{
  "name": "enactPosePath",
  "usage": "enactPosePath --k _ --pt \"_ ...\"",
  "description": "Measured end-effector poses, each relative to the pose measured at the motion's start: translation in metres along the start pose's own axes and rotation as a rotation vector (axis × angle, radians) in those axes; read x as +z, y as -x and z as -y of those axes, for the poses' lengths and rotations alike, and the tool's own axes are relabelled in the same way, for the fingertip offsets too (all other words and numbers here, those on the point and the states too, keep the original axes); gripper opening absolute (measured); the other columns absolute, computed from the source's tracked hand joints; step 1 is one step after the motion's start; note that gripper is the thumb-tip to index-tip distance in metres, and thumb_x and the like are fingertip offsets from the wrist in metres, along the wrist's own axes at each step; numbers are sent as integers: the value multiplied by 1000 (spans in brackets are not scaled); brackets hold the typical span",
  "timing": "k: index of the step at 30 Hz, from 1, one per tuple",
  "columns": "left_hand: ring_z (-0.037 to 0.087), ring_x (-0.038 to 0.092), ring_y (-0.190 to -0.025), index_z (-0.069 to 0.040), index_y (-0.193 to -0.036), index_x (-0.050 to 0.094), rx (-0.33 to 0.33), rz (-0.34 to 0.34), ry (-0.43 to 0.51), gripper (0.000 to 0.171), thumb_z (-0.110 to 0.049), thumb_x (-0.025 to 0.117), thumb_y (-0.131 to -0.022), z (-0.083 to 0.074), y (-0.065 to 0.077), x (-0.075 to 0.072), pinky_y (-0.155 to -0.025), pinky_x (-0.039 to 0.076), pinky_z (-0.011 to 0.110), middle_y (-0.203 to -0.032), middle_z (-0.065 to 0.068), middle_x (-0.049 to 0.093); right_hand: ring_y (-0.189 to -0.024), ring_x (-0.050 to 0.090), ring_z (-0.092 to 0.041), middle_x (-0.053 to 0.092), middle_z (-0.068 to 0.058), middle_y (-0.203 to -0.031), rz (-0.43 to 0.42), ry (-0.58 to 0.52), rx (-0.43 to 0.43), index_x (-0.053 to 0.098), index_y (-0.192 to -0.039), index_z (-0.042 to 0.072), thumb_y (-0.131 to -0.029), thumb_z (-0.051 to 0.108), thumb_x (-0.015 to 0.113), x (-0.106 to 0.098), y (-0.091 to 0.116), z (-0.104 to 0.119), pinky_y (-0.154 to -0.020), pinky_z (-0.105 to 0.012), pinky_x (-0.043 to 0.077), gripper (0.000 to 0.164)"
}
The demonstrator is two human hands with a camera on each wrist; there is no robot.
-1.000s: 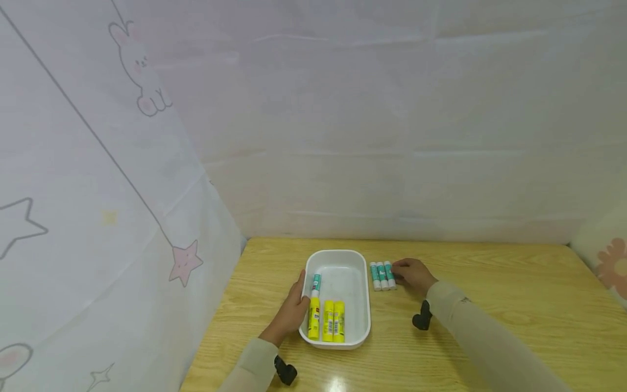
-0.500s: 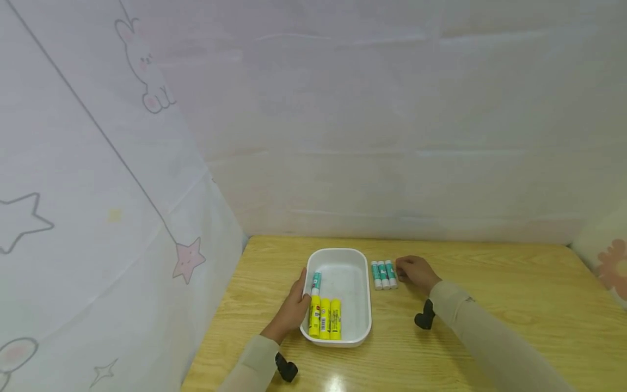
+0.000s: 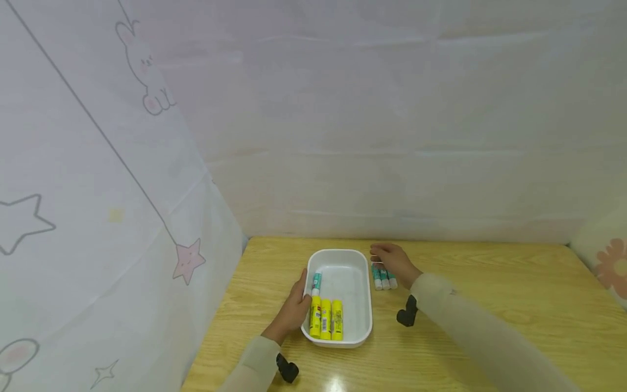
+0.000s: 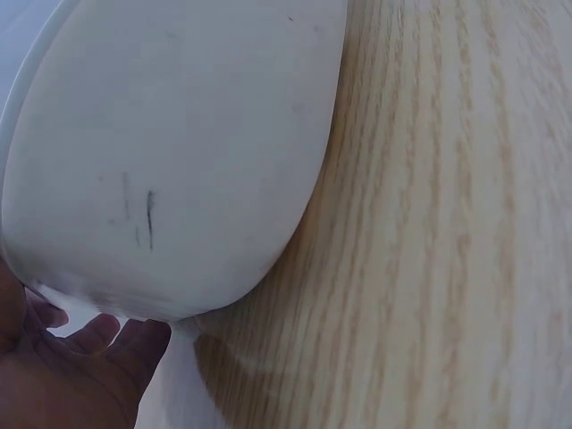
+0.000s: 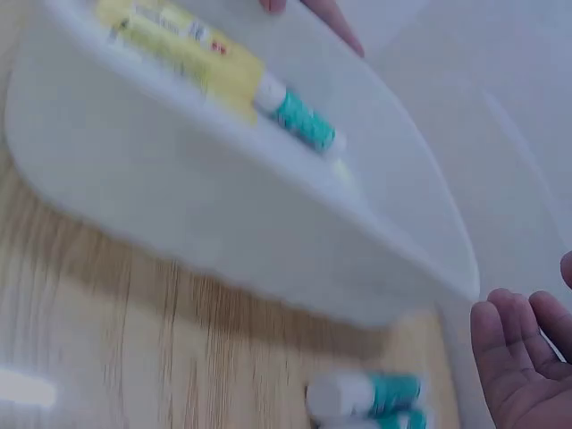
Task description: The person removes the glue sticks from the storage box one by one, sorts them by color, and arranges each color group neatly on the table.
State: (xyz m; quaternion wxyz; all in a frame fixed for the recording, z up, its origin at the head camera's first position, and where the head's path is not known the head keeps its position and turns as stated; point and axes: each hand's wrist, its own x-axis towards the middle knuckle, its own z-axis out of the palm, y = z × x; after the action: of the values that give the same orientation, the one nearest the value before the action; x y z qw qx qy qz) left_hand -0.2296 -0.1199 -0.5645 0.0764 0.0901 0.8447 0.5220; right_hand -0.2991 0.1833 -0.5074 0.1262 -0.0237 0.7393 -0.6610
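My left hand [image 3: 294, 307] grips the left wall of a white plastic tray [image 3: 363, 337], thumb at the rim and fingers outside. In the left wrist view the fingertips [image 4: 143, 344] meet the tray's outer wall. Inside the tray, yellow glue sticks [image 3: 325, 320] lie side by side at the near left, with a teal-and-white glue stick [image 3: 317, 283] beyond them. Right of the tray, three teal-and-white glue sticks [image 3: 385, 282] lie in a row on the table. Over their far ends hovers my right hand [image 3: 395, 263], holding nothing, fingers extended; it hides their tops.
The wooden table [image 3: 499, 305] reaches back to a pale hanging cloth [image 3: 343, 136]. Another printed cloth [image 3: 147, 218] runs along the left side. Black camera mounts [image 3: 407, 313] sit at both wrists.
My right hand has moved left and away from me, from beside the row of teal glue sticks to above it. In the tray, two yellow glue sticks have shifted left against the third.
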Motion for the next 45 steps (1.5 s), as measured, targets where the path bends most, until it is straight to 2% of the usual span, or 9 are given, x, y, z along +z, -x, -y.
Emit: enactPosePath --k 6,11,16,21,30,37,45 --pt "30 15 -146 -29 -157 0 -4 -12 4 67 -13 35 -103 -2 -1 1 -113 18 53 -161 9 12 -121 54 -35 48 -26 -138 39 -69 -27 46 -138 -5 -102 21 50 30 -5 21 -100 -41 46 45" --pt "30 17 -145 -27 -157 0 -16 -11 12 67 -13 35 -102 -6 0 2 -113 18 53 -161 10 13 -122 55 -32 49 -26 -138 116 -103 53 44 -138 -9 -101 20 50 49 -6 25 -101 -40 45 47" --pt "30 19 -145 -26 -158 1 -28 -11 -4 68 -12 37 -101 -9 -1 4 -114 18 52 -160 12 15 -123 53 -36 48 -28 -138 190 -125 144 41 -140 -10 -100 19 50 62 -4 19 -104 -44 41 50" --pt "31 19 -144 -26 -158 1 -35 -10 5 68 -13 37 -101 -8 -3 5 -114 18 52 -160 13 14 -123 52 -39 47 -31 -137 201 -133 199 40 -139 -12 -100 19 50 72 -5 12 -106 -47 39 51" --pt "32 18 -144 -24 -158 1 -7 2 14 67 -12 36 -102 -8 -2 5 -114 17 54 -159 14 15 -124 50 -38 50 -27 -136 191 -91 273 41 -139 -11 -98 24 54 87 -3 6 -107 -49 37 55" --pt "29 20 -144 -27 -158 1 -21 6 10 67 -14 37 -103 -7 -2 5 -115 17 52 -159 13 17 -127 48 -38 46 -28 -139 187 -266 372 39 -143 -7 -101 21 48 92 -4 1 -107 -46 37 51" --pt "29 16 -145 -28 -157 0 -14 5 23 67 -13 36 -103 -5 -1 3 -115 16 52 -160 12 14 -125 50 -38 47 -28 -137 177 -260 375 41 -142 -6 -101 23 48 99 -9 -4 -106 -45 39 50"
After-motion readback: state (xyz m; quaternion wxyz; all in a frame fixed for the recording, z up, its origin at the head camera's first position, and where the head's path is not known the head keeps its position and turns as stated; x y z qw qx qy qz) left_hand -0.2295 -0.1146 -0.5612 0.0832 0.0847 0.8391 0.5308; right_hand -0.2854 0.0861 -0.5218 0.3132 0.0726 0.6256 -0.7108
